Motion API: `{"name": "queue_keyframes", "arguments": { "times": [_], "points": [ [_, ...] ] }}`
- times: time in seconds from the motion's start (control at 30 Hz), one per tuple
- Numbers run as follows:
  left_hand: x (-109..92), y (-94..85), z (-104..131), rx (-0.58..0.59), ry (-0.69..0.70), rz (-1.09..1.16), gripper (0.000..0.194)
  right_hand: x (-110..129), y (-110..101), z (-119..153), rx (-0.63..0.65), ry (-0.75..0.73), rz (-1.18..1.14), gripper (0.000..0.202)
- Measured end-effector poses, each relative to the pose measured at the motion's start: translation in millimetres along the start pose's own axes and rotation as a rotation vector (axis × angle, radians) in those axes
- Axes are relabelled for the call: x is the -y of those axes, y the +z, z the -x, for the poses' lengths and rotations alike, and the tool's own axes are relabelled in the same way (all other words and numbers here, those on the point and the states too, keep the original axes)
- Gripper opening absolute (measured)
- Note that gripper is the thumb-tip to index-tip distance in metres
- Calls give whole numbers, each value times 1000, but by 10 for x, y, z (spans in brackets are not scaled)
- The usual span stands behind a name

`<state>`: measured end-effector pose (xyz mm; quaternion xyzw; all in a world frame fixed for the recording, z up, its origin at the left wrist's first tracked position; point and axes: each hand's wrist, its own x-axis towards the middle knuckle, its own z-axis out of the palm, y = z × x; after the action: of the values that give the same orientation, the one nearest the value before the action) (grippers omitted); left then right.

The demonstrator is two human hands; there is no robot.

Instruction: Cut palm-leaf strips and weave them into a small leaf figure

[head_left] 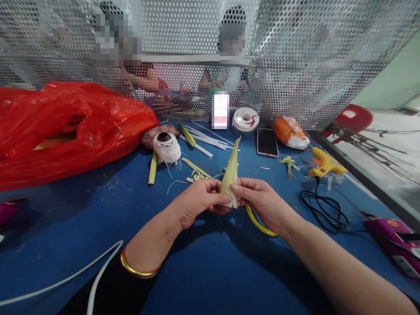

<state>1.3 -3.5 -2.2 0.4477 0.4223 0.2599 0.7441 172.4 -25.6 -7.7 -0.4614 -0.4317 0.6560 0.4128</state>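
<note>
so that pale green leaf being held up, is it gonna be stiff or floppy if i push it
The leaf is probably fairly stiff lengthwise, since its pointed end stands up without drooping. It is likely light, as it looks thin. Pushed hard, it might split, because its lower end looks parted.

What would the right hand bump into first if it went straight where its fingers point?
The pale green leaf, which the right hand is touching. Just past it, probably the left hand, though depth is hard to judge.
</note>
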Motion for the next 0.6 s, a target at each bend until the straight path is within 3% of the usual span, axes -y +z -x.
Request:
{"name": "queue_keyframes", "arguments": {
  "times": [0.17, 0.6],
  "points": [
    [17, 7, -14, -28, 52, 55, 22, -26, 12, -3, 1, -44, 48, 34],
    [13, 11, -3, 2, 46, 66, 34, -42, -14, 1, 148, 72, -71, 35]
  ]
}}
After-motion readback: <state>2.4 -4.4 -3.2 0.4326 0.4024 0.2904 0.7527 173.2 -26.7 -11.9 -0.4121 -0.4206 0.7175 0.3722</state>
